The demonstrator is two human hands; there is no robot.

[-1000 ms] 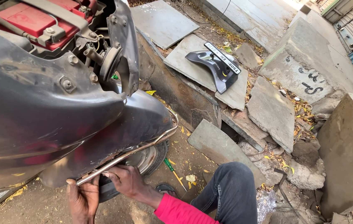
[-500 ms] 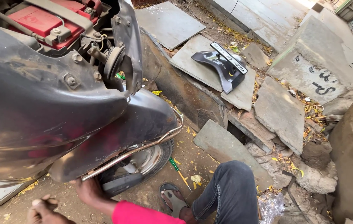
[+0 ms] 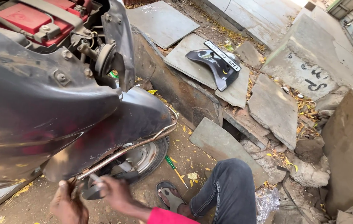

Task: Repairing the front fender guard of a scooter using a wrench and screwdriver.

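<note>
down at the near left, both hands work under the dark scooter panel [image 3: 52,108]. left hand [image 3: 68,203] is blurred, fingers curled near the near end of the chrome guard rail [image 3: 143,141]; whether they grip it i cannot tell. right hand [image 3: 116,191], just right of it, has fingers pressed round a small pale rod-like piece [image 3: 94,178] beside the rail's end, though blur hides the exact grip. the rail runs from the hands up and right along the panel's lower edge, with the wheel [image 3: 143,157] just behind it. a green screwdriver [image 3: 175,171] lies on the dirt right of the wheel, near a sandalled foot [image 3: 170,197]. far right, a black plastic cover [image 3: 216,62] rests on a stone slab [image 3: 234,89]. a red battery [image 3: 27,18] sits at the far left.
</note>
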